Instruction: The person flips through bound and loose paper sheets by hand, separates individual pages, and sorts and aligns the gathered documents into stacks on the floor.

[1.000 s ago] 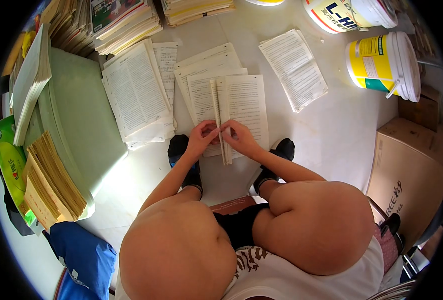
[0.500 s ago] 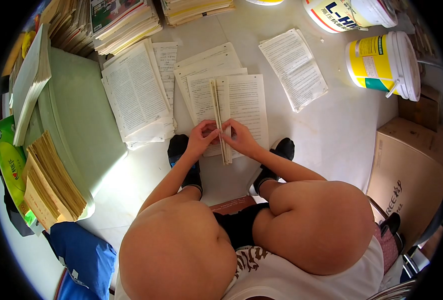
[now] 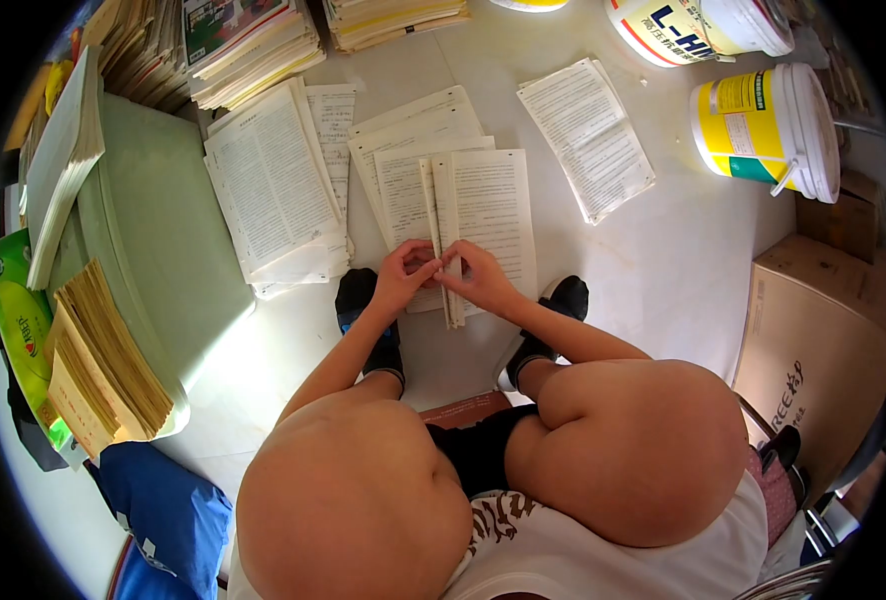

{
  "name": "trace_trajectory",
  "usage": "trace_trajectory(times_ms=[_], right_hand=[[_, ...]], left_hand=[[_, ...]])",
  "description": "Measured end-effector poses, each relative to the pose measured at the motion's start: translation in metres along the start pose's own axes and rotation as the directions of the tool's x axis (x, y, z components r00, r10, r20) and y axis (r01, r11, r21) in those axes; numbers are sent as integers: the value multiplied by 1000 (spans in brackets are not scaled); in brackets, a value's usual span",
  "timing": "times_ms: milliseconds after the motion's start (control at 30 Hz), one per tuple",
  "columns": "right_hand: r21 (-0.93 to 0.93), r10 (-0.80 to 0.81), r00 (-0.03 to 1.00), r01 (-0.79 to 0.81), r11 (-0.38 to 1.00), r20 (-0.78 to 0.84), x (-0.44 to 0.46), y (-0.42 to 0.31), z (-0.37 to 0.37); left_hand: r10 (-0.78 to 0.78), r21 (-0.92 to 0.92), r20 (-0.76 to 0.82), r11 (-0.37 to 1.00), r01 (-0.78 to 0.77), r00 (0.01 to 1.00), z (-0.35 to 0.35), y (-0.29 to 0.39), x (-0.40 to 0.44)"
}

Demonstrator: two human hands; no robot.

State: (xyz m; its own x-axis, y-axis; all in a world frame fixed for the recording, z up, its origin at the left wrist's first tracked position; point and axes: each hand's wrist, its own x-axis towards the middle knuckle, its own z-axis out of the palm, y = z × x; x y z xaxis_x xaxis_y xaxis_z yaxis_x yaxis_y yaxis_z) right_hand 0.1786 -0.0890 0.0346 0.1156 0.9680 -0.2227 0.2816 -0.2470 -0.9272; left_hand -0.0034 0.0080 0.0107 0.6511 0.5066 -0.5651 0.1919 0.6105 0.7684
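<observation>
Between my feet, a bundle of printed sheets [image 3: 445, 215] stands on edge, its narrow side facing up at me. My left hand [image 3: 410, 272] pinches the bundle from the left with bent fingers. From the right, my right hand [image 3: 476, 276] grips the same sheets, its fingertips close to those of the left hand. Beneath and behind the bundle lie loose printed sheets [image 3: 495, 215], fanned out on the floor. Several more printed pages [image 3: 418, 118] overlap just beyond them. The lower part of the bundle is partly covered by my fingers.
A pile of printed papers [image 3: 275, 180] lies at the left, and a folded set of pages [image 3: 591, 140] at the right. Stacked magazines [image 3: 253, 60] stand at the back. Yellow-and-white buckets [image 3: 753, 130] and a cardboard box [image 3: 813, 350] line the right side; a pale green bin [image 3: 163, 200] stands left.
The top edges of the held bundle have spread slightly to the right, and my right hand has shifted a little. My left hand stays almost in place.
</observation>
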Motion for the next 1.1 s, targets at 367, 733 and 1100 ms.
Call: trace_trajectory(times_ms=[367,733,1100], right_hand=[[94,96,995,-94,991,-18,-5,12,5],[-37,-52,999,52,998,0,-1,-1,-1],[15,5,999,-6,1000,34,0,7,-1]], left_hand=[[-24,-40,-4,999,24,1000,-1,-5,2],[-33,-23,-9,999,33,999,1,1,0],[-29,-28,-1,999,29,1000,-1,-3,1]])
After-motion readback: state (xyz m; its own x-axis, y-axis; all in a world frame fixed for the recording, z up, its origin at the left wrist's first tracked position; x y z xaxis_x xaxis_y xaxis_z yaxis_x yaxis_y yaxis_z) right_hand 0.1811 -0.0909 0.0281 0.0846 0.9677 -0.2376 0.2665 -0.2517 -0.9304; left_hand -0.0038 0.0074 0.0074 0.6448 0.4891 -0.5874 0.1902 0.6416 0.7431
